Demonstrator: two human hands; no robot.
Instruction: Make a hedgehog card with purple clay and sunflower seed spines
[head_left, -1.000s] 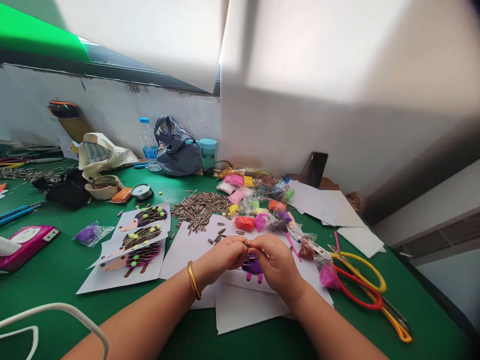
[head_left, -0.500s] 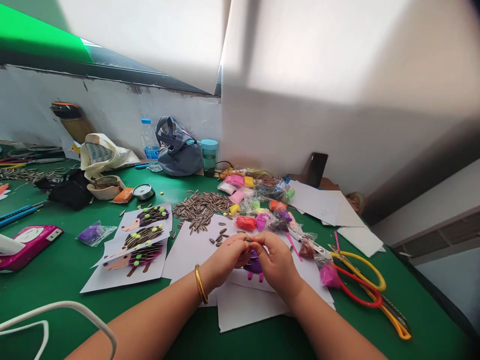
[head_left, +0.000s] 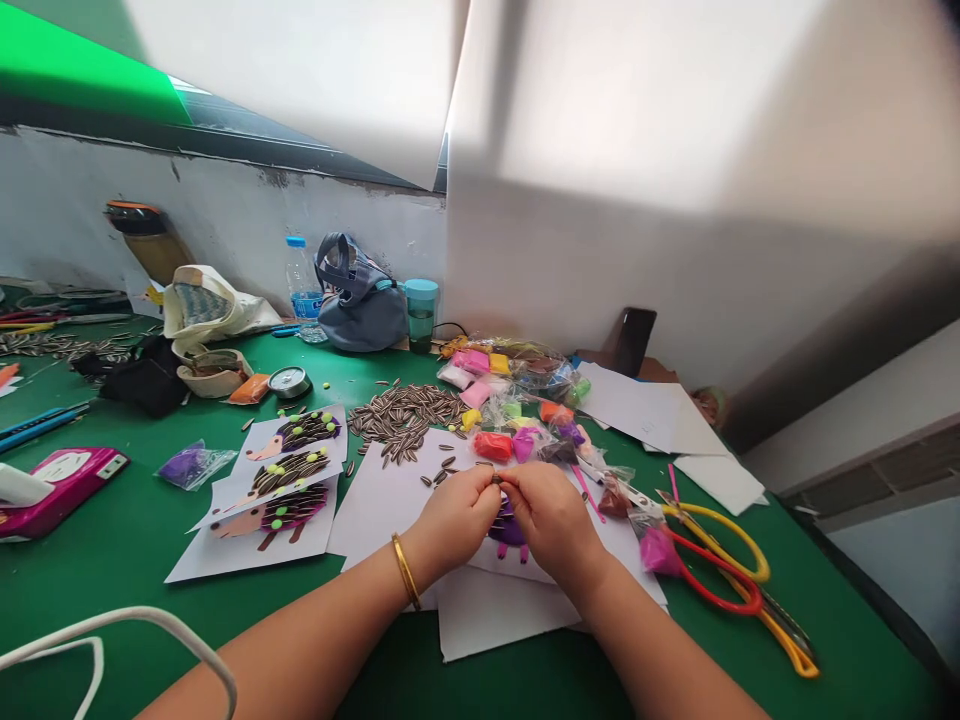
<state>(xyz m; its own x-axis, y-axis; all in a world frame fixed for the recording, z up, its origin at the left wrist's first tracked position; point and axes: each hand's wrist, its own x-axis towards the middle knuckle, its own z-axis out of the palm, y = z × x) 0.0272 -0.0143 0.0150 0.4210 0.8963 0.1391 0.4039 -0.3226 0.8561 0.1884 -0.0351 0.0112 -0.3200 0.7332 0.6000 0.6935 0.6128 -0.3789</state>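
Fingertips of my left hand (head_left: pixel 461 512) and my right hand (head_left: pixel 551 515) meet over a white sheet, both closed on one small sunflower seed (head_left: pixel 496 479). Below them, partly hidden by the hands, lies a purple clay hedgehog (head_left: pixel 511 535) with pink feet and seeds stuck in it. Behind the hands, a few loose seeds (head_left: pixel 442 470) rest on the white paper (head_left: pixel 375 510), close to a large pile of sunflower seeds (head_left: pixel 405 412). On the left are several seed-covered hedgehog pictures (head_left: pixel 292 510) dotted with green balls.
Bagged coloured clay (head_left: pixel 493 446) lies behind my hands. Scissors with yellow and red handles (head_left: pixel 724 590) are at right. A magenta device (head_left: pixel 71 490), a round tin (head_left: pixel 289 383), a blue-grey bag (head_left: pixel 360 315), a teal-lidded cup (head_left: pixel 421 312) and a phone (head_left: pixel 634 341) stand around the green table (head_left: pixel 390 680).
My fingertips have drawn closer together around the seed, and the right hand's fingers have curled in. The view has shifted slightly; the things on the table stay in place.
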